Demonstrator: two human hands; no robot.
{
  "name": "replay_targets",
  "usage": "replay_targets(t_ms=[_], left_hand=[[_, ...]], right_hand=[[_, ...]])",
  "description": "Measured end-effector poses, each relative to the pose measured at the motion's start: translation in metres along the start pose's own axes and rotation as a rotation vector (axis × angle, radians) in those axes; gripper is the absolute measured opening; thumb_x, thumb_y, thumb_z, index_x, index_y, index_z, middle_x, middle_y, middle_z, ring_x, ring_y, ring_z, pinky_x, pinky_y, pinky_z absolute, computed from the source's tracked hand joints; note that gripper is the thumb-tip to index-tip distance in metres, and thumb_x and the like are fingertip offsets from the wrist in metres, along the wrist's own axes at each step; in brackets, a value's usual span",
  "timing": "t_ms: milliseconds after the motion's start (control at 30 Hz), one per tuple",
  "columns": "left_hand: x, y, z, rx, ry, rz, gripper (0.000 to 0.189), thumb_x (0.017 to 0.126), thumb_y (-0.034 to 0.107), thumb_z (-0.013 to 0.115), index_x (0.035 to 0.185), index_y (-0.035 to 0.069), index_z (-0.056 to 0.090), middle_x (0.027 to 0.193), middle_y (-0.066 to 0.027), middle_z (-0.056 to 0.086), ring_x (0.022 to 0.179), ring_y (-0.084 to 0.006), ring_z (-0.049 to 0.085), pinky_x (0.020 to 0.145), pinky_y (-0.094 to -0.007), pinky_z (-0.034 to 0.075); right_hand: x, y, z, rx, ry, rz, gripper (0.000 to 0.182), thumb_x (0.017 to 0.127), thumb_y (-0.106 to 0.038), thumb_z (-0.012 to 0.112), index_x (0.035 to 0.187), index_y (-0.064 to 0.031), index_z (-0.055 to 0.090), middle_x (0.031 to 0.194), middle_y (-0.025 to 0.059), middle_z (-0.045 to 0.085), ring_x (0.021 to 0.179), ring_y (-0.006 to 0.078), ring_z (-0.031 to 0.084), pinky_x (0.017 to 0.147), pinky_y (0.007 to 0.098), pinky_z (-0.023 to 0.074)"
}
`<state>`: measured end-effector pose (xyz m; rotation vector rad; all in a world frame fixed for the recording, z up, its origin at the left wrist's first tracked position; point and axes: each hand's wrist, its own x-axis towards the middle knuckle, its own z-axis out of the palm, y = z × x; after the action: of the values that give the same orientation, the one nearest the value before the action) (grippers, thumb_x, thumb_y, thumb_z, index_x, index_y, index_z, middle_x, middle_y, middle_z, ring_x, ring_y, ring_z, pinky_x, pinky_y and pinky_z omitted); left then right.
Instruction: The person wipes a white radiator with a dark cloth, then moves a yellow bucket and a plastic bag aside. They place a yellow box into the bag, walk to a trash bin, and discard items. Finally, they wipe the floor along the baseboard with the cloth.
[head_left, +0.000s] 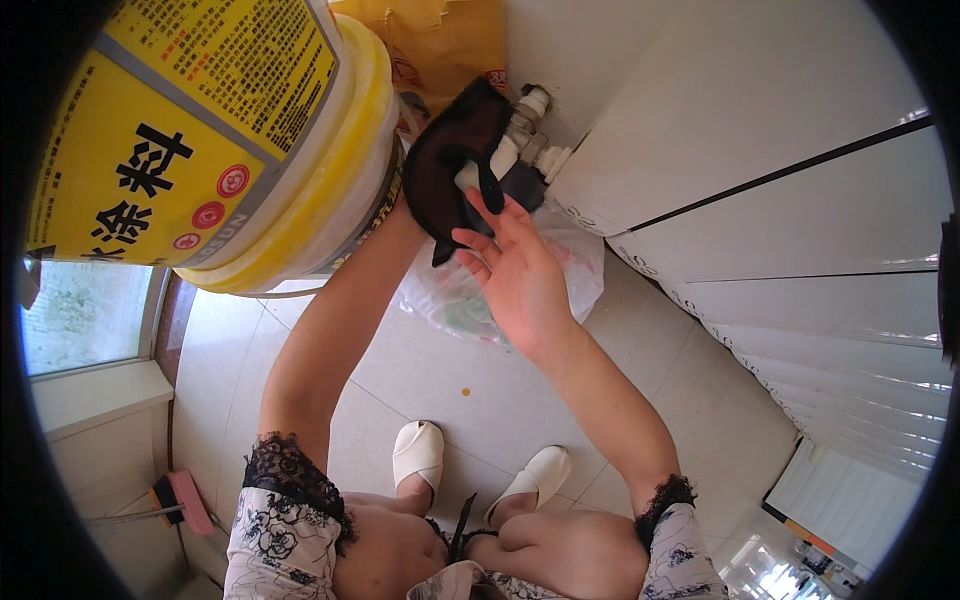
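Observation:
A dark mesh article with a black padded edge (457, 135) is held up before me, beside the wall pipes. My left forearm reaches up behind it, and my left hand is hidden there, so its grip does not show. My right hand (525, 277) is palm up, with a black strap (491, 187) of the article between thumb and index finger. Its other fingers are loosely curled and apart from the mesh. A white plastic bag (570, 255) with faint coloured print lies on the floor beneath both hands.
A yellow-and-white coating bucket (360, 150) bearing writing looms at the left. White valves (532, 109) protrude from the wall behind the mesh. Glossy white cabinet fronts (750, 172) line the right. A yellow paper bag (457, 45) stands behind, and a pink broom (191, 502) lower left.

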<state>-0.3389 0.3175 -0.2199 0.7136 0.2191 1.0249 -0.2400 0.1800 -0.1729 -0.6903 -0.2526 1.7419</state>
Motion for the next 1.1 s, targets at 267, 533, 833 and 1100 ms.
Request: replay_targets(t_ms=[267,533,833,1100], left_hand=[[0.003,0.011,0.018,-0.044,-0.099,-0.078,0.047,0.093,0.023,0.042,0.134,0.002,0.036,0.131,-0.0061,0.047,0.111,-0.0167,0.051,0.089,-0.0272,0.041],[-0.031,-0.001,0.043,0.384,-0.06,0.01,0.032,0.086,0.021,0.05,0.115,0.008,0.048,0.109,-0.0058,0.055,0.098,-0.0236,0.054,0.085,-0.034,0.044],[-0.156,-0.074,0.083,1.311,-0.256,0.015,0.05,0.075,0.014,0.068,0.119,0.003,0.047,0.106,-0.0171,0.059,0.094,-0.0337,0.06,0.084,-0.0385,0.048],[-0.125,-0.052,0.079,1.467,-0.631,-0.604,0.067,0.063,0.024,0.076,0.124,0.009,0.051,0.117,-0.0151,0.057,0.105,-0.0335,0.056,0.086,-0.0376,0.047]], right_hand=[[-0.012,0.01,-0.012,-0.01,0.011,0.036,0.03,0.093,-0.022,0.048,0.121,-0.0133,0.042,0.128,0.0021,0.048,0.1,0.0148,0.051,0.089,0.0304,0.0372],[-0.036,0.032,-0.027,-0.007,0.035,0.183,0.026,0.095,-0.021,0.044,0.119,-0.0106,0.044,0.121,0.0053,0.052,0.096,0.0165,0.054,0.087,0.0305,0.0403],[-0.113,0.044,-0.108,0.067,0.224,0.131,0.089,0.074,-0.072,0.051,0.139,-0.0159,0.031,0.138,0.0019,0.04,0.129,0.0221,0.034,0.107,0.0432,0.0285],[-0.158,0.015,-0.157,-0.089,0.375,-0.175,0.054,0.088,-0.043,0.05,0.13,-0.0096,0.044,0.123,0.0094,0.053,0.105,0.0228,0.056,0.09,0.0371,0.0455]])
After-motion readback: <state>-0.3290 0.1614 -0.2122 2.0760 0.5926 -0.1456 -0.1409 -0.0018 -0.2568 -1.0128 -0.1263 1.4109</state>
